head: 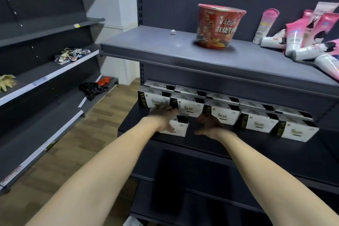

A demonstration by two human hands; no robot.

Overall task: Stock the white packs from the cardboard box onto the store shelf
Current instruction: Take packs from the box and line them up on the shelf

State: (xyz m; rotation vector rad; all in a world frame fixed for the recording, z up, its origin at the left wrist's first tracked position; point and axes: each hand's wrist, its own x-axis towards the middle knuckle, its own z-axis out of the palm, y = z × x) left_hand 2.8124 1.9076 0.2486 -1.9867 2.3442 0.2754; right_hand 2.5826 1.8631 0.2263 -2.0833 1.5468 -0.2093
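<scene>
Several white packs with black edges stand in two rows on the dark middle shelf [229, 145]; one of them [255, 122] sits in the front row at the right. One more white pack [180, 126] stands alone in front of the rows. My left hand [162, 115] rests on that pack's left side and top, fingers spread. Just right of it, my right hand [209, 123] hovers with fingers apart, holding nothing. The cardboard box is out of view.
On the shelf above stand a red instant-noodle cup [218, 25], a small white object [173, 32] and a pile of pink and white tubes [302, 36]. Dark shelving at the left holds scattered wrappers [71, 55] and black and red items [95, 87]. Wood floor lies between.
</scene>
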